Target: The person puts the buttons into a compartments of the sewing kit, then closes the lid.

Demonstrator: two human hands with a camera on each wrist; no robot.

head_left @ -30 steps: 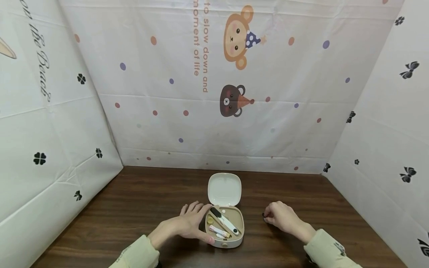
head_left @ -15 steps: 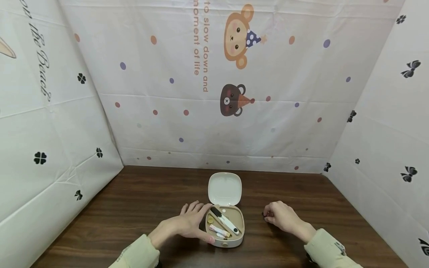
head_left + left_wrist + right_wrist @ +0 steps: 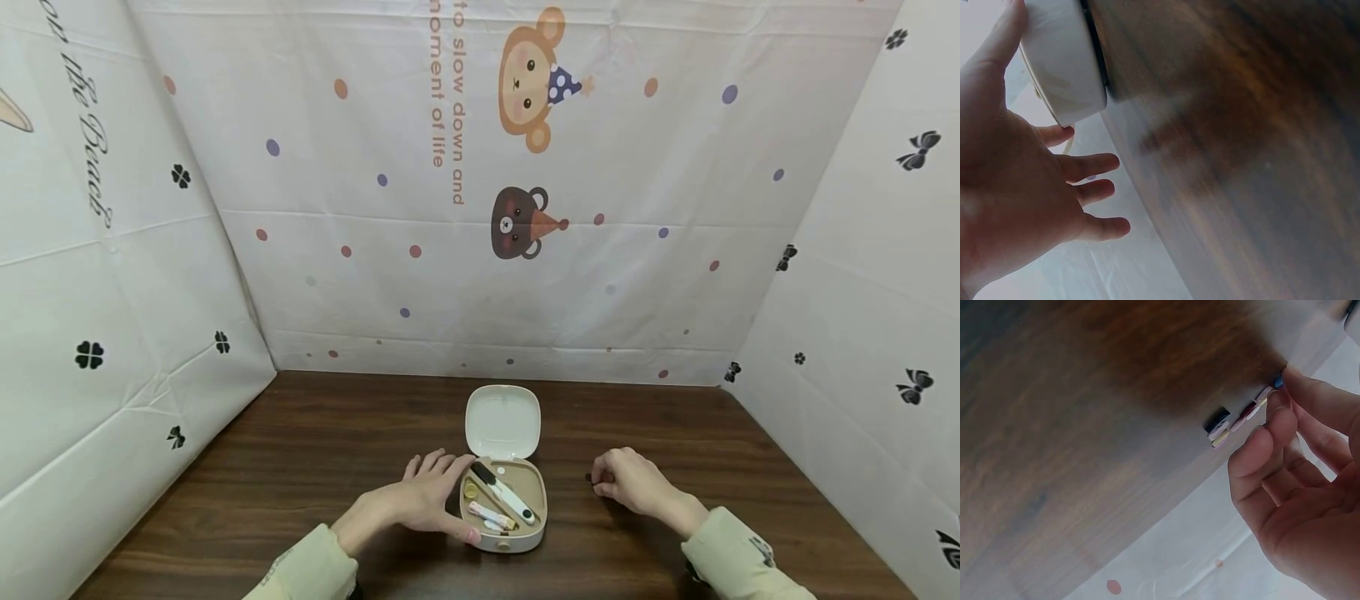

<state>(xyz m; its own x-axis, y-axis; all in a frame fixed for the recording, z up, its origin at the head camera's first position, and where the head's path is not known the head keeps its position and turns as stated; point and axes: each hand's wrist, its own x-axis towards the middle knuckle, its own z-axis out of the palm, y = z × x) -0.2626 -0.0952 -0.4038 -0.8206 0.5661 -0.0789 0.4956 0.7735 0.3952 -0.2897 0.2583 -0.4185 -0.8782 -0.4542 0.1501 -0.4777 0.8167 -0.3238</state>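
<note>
Bracing at left, pinching at right

The person's left grip (image 3: 427, 502) is spread, fingers nearly straight, against the left side of a rounded-square, white, plastic-looking case (image 3: 525, 542) standing on a dark brown wood-grain desk (image 3: 337, 454). The thumb touches the front left corner and the index finger the back left corner; this placement would appear to serve to keep the case from sliding.

The glossy white lid (image 3: 502, 422) is raised behind the case, leaving the beige tray accessible from above. Within, a slim white-and-black tool (image 3: 513, 502) lies slantwise, presumably because its length suits the diagonal. A small round yellow item (image 3: 470, 490) and a short pink-and-yellow tube (image 3: 491, 516) lie to its left.

The right grip (image 3: 636, 481) is located over the desk, to the right of the case and apart from it. Thumb and forefinger pinch the blue end of a narrow strip of small multicoloured pieces (image 3: 1249, 411); the other fingers are curled. Holding it by one end seems to leave most of its length exposed. Whether the strip touches the desk cannot be determined; its material is likewise unclear.
</note>
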